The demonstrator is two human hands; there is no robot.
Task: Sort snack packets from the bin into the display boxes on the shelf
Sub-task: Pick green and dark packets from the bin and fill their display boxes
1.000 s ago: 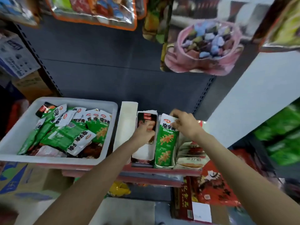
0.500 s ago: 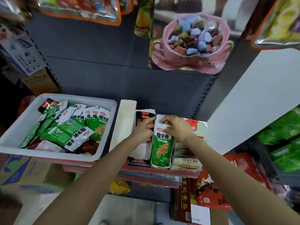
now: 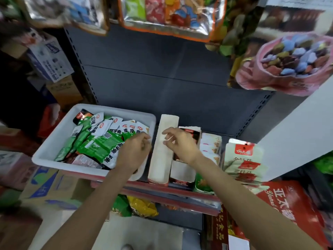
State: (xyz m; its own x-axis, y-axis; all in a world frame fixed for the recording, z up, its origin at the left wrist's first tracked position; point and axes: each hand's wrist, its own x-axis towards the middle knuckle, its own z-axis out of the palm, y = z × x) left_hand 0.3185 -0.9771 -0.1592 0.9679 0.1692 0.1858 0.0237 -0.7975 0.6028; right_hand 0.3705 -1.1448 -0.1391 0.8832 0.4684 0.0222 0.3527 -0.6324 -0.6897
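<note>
Green snack packets [image 3: 100,147] lie heaped in the white bin [image 3: 54,141], long axes mostly running away from the person, directly under the left hand [image 3: 133,152], whose curled fingers' grasp I cannot tell, while the empty, loosely spread right hand [image 3: 178,143] hovers over the display boxes [image 3: 182,170].

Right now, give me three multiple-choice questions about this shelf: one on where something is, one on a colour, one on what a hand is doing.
1. Where is the bin?
A. left of the display boxes
B. right of them
C. on the floor

2. What colour are most packets in the bin?
A. blue
B. green and white
C. yellow

3. What is the right hand holding?
A. a green packet
B. a box lid
C. nothing

Answers:
1 A, the bin sits on the shelf to the left of the boxes.
2 B, green wrappers with white tops fill it.
3 C, its fingers are spread and empty above the boxes, while the left hand reaches into the bin.
</note>
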